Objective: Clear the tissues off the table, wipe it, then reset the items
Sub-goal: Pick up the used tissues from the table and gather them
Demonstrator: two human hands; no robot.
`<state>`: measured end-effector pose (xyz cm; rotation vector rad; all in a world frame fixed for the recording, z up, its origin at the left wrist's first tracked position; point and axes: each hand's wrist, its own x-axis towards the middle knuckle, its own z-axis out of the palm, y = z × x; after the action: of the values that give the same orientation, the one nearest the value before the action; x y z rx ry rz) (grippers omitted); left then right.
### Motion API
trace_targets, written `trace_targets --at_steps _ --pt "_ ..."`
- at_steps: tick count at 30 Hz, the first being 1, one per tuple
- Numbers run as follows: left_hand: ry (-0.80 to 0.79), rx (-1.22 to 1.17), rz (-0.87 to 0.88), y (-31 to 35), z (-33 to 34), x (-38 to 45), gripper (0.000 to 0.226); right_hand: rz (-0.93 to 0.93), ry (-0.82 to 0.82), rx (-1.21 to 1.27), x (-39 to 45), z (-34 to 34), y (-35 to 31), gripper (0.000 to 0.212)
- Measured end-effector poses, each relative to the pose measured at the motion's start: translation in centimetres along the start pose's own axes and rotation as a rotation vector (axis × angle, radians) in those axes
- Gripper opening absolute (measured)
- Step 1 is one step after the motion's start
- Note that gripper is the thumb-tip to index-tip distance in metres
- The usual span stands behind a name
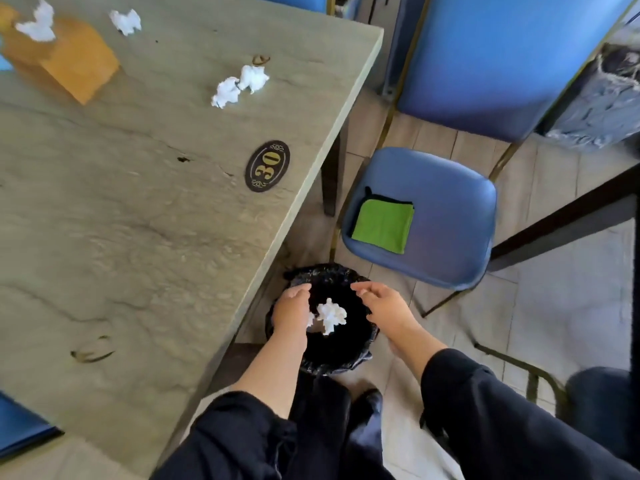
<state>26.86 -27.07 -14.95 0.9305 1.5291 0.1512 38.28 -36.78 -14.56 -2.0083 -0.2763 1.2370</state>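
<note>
Both hands over black-lined bin point(325, 362) on floor beside desk point(138, 209): left hand point(291, 311) and right hand point(386, 306) loose, holding nothing; crumpled tissue point(331, 315) between them above bin mouth. Green cloth point(384, 225) on blue chair point(450, 216). Further: tissue pair point(239, 85), single tissue point(125, 21), orange tissue box point(65, 57) on desk.

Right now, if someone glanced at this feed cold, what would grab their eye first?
Probably both hands, left hand and right hand, over the black-lined bin beside the table's corner, a crumpled tissue between them. Next, the white tissue wads on the table, and the green cloth on the blue chair.
</note>
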Motion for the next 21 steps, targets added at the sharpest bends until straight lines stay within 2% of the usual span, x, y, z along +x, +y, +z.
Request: trace_targets --at_steps 4,10,16,21 --pt "-0.076 -0.060 0.080 2.8 0.6 -1.2 0.018 -0.046 0.034 0.111 0.8 0.0 -3.5 0.026" --pt "-0.168 -0.145 0.298 11.0 -0.6 -3.6 0.024 -0.152 0.099 0.290 1.7 0.1 -11.3 0.026" --pt "-0.086 -0.164 0.493 20.6 -3.8 -1.0 0.025 -0.264 0.082 0.408 3.6 1.4 -19.6 0.028" --pt "0.054 0.043 0.681 26.8 -5.8 3.4 0.020 -0.317 0.060 0.383 6.4 3.6 -25.3 0.026"
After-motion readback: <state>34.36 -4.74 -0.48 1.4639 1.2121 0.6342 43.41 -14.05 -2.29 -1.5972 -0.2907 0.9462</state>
